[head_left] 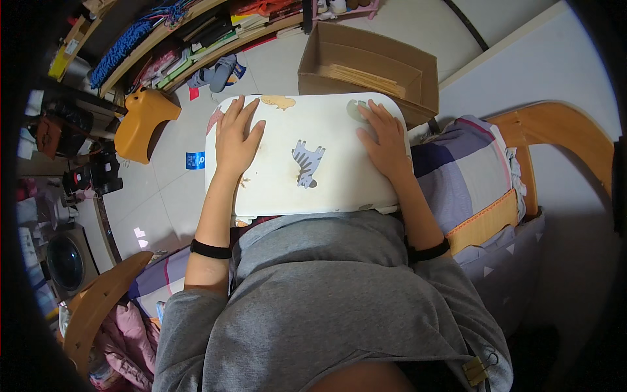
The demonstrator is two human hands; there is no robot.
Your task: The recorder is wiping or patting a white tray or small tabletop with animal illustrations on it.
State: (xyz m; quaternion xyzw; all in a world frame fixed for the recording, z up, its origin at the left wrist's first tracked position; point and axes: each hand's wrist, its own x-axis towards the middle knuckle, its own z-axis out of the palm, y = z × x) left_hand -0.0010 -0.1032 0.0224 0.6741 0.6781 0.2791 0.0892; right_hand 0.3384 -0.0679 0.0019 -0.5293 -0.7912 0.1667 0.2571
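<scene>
A white board with rounded corners [274, 196], perhaps a small lap table, lies in front of my body. Animal pictures decorate it, among them a striped zebra [307, 164] near the middle, upside down from where I look. My left hand [237, 132] rests palm down on the board's left side, thumb spread from the fingers. On the right side, my right hand [383, 137] lies flat too, its fingers partly over a greenish printed animal [356, 110]. Neither hand holds anything. What supports the board underneath is hidden.
Beyond the board stands an open cardboard box [367, 59] with thin wooden sticks [367, 79] inside. A yellow animal-shaped stool [144, 122] and grey slippers [219, 73] are on the tiled floor to the left. A loaded shelf [210, 54] runs behind. Bedding [455, 166] lies at right.
</scene>
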